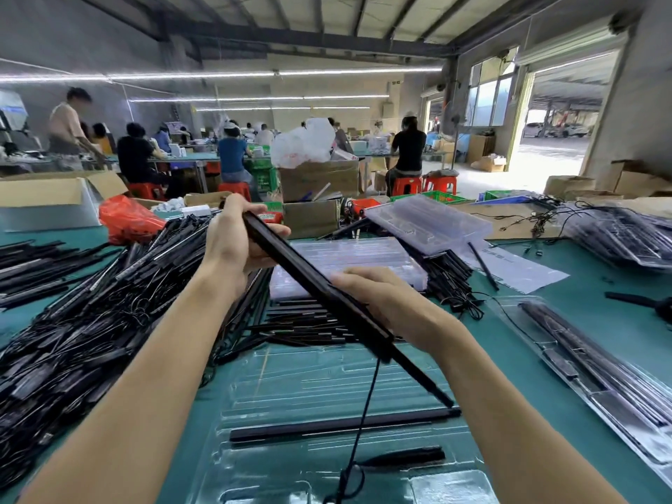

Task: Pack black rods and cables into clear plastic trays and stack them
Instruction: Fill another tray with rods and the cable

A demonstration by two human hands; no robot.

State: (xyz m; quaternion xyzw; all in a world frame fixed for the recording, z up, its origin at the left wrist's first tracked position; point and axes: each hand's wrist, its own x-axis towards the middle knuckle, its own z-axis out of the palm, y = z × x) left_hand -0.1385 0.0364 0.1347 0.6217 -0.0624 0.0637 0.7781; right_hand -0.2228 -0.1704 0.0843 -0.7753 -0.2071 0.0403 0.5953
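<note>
Green worktop (582, 321) stretches under my arms in a busy workshop, with other people seated at long benches behind. My left hand (232, 245) grips the far, upper end of a black rod (312, 281), fingers curled round it, and my right hand (385, 300) holds the same rod further down, fingers wrapped over its top. The rod slants from upper left down to the right, raised above the worktop, and a thin black cable (363, 416) hangs from it near my right wrist. Directly below lies a clear plastic tray (327, 380) with another rod (345, 425) lying across one of its slots and a short black piece (403, 456) nearer to me. To my left sprawls a big heap of rods and cables (83, 321). Beyond my hands sits a stack of empty trays (349, 256). On my right a filled tray (596, 369) lies at an angle, and further back a pile of packed trays (625, 234).
</note>
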